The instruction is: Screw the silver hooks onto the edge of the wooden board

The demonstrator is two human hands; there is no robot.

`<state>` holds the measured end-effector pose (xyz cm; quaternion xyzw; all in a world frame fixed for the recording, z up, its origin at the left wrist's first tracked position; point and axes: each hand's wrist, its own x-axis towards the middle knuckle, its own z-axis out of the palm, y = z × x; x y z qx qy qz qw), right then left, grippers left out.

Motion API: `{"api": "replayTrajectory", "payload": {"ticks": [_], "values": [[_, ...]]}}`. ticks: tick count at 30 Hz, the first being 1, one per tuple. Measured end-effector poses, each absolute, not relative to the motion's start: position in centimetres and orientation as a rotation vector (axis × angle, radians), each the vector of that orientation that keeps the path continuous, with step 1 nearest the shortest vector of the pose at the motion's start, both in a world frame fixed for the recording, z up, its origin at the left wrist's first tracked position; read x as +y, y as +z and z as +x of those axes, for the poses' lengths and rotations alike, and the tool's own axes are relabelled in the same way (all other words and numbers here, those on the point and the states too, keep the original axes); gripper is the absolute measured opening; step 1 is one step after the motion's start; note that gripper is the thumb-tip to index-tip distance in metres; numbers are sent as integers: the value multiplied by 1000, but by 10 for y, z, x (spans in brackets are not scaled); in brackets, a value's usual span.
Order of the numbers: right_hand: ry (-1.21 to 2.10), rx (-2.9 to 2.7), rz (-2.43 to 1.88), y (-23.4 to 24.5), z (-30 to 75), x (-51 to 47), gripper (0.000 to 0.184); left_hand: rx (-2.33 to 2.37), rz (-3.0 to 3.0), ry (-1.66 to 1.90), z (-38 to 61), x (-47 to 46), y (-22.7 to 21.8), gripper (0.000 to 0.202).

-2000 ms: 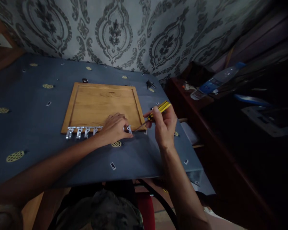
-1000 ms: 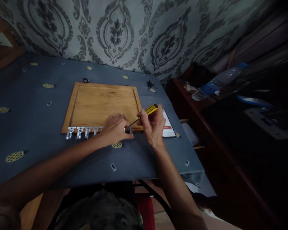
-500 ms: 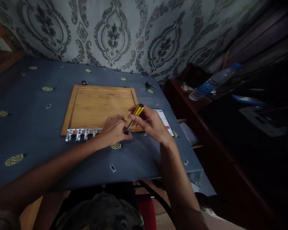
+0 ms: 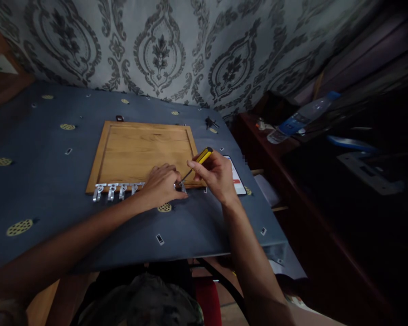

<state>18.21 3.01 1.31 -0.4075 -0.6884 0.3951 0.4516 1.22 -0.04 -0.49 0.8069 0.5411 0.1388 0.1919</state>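
Note:
A framed wooden panel (image 4: 143, 149) lies flat on the cloth-covered table. Along its near edge runs a metal hook rail (image 4: 112, 186) with several silver hooks hanging past the wood. My left hand (image 4: 161, 183) presses on the rail near its right end, its fingers closed around a hook there and hiding part of the rail. My right hand (image 4: 217, 174) grips a screwdriver (image 4: 204, 155) by its yellow and black handle. The shaft slants down to the left, and its tip meets the rail beside my left fingertips. Any screw there is too small to make out.
A phone (image 4: 237, 179) lies right of the panel, partly behind my right hand. Small black objects (image 4: 211, 122) sit at the table's far right, and a small dark item (image 4: 119, 118) behind the panel. A water bottle (image 4: 302, 117) leans on the dark furniture to the right.
My right hand has shifted slightly right, and the screwdriver now leans over further, its handle tilted to the right. My left hand has stayed in place on the rail.

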Motion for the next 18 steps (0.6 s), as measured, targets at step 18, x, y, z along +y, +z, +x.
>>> {"api": "replayTrajectory", "payload": {"ticks": [18], "values": [[1150, -1874, -923, 32, 191, 21, 39, 1532, 2245, 346, 12, 0, -3, 30]]}}
